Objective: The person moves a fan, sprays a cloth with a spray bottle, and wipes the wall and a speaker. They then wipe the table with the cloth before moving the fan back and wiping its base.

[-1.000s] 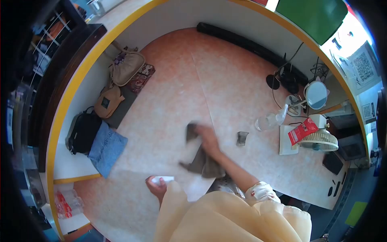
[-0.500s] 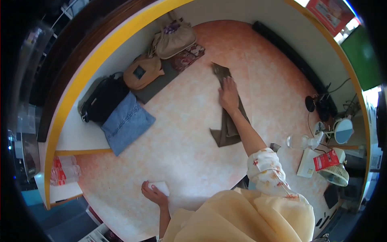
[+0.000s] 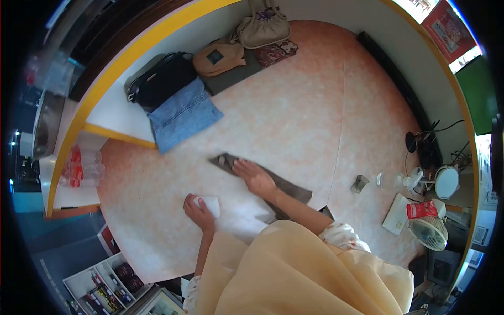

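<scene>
On the mottled pink and white table, my right hand lies flat with its fingers on a dark olive-brown cloth. The cloth stretches from beyond my fingertips to under my forearm, which hides part of it. Lower left, my left hand is closed round a small white object; the hand rests on the table surface. What exactly the white object is cannot be made out.
Folded denim, a black bag, a tan pouch and a beige handbag lie along the back left. Clear bottles stand at far left. A fan and round mirror are at right.
My right hand has moved toward me and to the left, and the dark cloth has come with it, now slanting across the table. The view has shifted too. My left hand still holds the white object.
</scene>
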A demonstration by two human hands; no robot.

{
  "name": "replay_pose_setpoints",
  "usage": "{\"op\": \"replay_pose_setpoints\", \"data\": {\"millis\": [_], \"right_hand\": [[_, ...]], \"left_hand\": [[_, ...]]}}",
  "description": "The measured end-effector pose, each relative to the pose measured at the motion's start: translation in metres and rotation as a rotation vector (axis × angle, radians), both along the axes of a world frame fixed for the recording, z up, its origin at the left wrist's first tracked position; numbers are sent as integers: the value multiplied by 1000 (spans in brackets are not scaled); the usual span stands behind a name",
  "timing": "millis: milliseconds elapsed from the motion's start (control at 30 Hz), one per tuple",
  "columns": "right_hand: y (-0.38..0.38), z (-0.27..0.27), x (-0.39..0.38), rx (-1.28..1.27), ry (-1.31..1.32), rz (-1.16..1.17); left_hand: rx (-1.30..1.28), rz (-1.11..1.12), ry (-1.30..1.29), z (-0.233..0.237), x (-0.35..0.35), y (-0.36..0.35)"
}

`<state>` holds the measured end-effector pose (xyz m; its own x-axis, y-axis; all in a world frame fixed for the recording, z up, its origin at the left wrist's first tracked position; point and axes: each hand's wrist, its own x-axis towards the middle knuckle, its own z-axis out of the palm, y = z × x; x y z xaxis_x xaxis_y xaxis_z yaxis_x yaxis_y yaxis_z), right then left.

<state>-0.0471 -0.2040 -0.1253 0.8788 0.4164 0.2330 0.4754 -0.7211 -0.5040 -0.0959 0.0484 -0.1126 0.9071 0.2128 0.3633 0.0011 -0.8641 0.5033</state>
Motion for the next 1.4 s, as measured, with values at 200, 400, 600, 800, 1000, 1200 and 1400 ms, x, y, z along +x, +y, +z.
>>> {"op": "replay_pose_setpoints", "data": {"millis": [200, 400, 600, 800, 1000, 1200, 1400], "right_hand": [[24, 13, -130, 152, 153, 234], [-55, 33, -155, 266, 191, 171], [-127, 31, -63, 115, -5, -845], [-56, -24, -20, -108, -82, -496], [125, -3, -53, -368, -96, 107], [168, -29, -190, 306, 47, 489], [63, -4, -224, 596, 569, 500]], "left_hand": [[-239, 40, -40, 0, -10, 5], [-246, 92, -50, 16, -66, 51], [-191, 548, -11, 24, -156, 125], [-66, 629, -66, -12, -191, 147], [-59, 647, -28, -3, -188, 136], [-47, 663, -16, -3, -188, 143], [-66, 658, 16, -20, -194, 156]]}}
